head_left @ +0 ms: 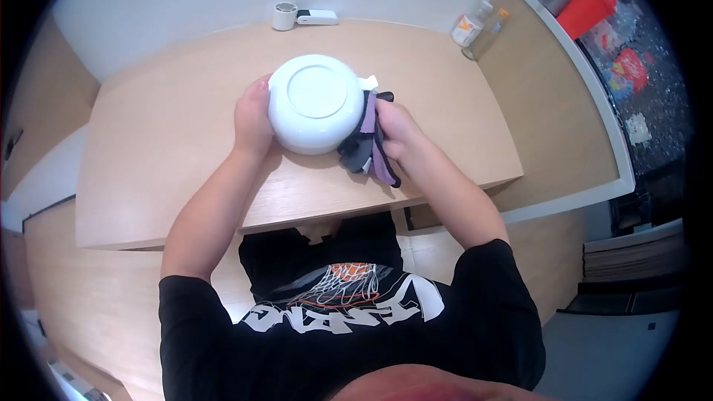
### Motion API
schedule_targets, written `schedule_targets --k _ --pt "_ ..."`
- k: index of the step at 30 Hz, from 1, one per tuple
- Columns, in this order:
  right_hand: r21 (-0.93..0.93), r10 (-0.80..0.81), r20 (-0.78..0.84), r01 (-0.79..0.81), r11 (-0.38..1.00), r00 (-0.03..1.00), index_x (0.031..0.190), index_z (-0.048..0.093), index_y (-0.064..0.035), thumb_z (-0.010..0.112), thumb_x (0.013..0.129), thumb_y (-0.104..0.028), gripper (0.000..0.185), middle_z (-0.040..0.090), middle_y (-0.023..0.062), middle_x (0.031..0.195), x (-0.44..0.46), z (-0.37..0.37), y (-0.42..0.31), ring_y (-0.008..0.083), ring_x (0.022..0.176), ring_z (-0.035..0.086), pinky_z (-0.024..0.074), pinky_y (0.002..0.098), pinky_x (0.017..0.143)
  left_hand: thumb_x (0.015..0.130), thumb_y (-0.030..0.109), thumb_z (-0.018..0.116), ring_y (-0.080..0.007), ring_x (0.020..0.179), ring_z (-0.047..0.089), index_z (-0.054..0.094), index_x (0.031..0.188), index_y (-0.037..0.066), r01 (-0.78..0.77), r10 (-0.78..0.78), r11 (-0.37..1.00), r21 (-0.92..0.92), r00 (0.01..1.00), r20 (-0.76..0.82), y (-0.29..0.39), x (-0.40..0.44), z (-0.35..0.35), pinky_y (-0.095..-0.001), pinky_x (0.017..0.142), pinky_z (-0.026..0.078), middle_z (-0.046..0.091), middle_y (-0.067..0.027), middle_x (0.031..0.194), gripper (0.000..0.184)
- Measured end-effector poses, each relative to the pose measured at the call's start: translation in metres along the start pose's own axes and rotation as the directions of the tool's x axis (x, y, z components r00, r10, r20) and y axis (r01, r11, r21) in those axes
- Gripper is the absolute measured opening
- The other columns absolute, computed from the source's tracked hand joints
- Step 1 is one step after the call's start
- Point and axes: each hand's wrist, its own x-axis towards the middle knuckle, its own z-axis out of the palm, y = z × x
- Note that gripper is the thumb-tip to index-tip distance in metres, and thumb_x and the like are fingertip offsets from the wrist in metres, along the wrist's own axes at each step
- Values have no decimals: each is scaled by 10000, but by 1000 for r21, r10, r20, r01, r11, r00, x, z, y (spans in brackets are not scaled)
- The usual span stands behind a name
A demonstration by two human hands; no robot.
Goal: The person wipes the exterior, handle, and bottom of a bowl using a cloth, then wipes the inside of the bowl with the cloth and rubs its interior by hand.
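A white bowl (316, 104) is tilted so that its round base ring faces the camera, above the light wooden table. My left hand (254, 119) grips the bowl at its left side, the fingertips partly hidden behind it. At the bowl's right side, my right hand (397, 128) is closed on a dark grey and purple cloth item (369, 141), which lies against the bowl. A small white tab (369, 83) sticks out at the bowl's upper right, just above the cloth.
Wooden table (163, 126) below the hands. At its back edge are a white cylinder (284, 16) and a small white device (318, 17). Two bottles (471, 24) (486, 36) stand at the back right, beside a raised partition (553, 89). A red container (587, 9) lies beyond.
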Motion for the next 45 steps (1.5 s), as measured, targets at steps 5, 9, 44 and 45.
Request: schedule_targets --k 5,9,44,45 --pt "-5 -4 -37 4 1000 999 1067 590 7 471 997 -172 225 672 123 983 -10 -13 -1 217 872 670 574 387 797 1020 216 357 -224 972 619 599 1137 -67 -24 24 990 139 1000 -4 -6 5 -4 -350 882 493 652 -164 1059 390" --pt "-27 -5 33 6 1000 999 1063 578 -10 481 971 -151 195 665 122 1003 -39 -17 -6 227 908 672 572 404 815 1017 207 390 -209 944 608 590 1109 -54 102 -104 994 -38 993 -55 -5 5 -1 -339 847 501 636 -157 1042 341" --pt "-695 -89 715 692 -195 693 1350 539 -57 707 879 -290 551 615 138 1272 -6 89 -95 273 1207 564 428 382 1039 984 420 492 -140 961 577 602 1137 59 61 -63 997 40 997 46 -28 61 -59 -301 871 448 644 -60 1060 407" --pt "-709 -94 698 666 -235 710 1355 529 -49 717 869 -316 586 602 158 1283 1 84 -88 283 1217 557 420 389 1048 983 418 498 -138 966 578 596 1149 59 76 -80 995 67 995 55 -28 58 -56 -295 871 448 640 -59 1071 408"
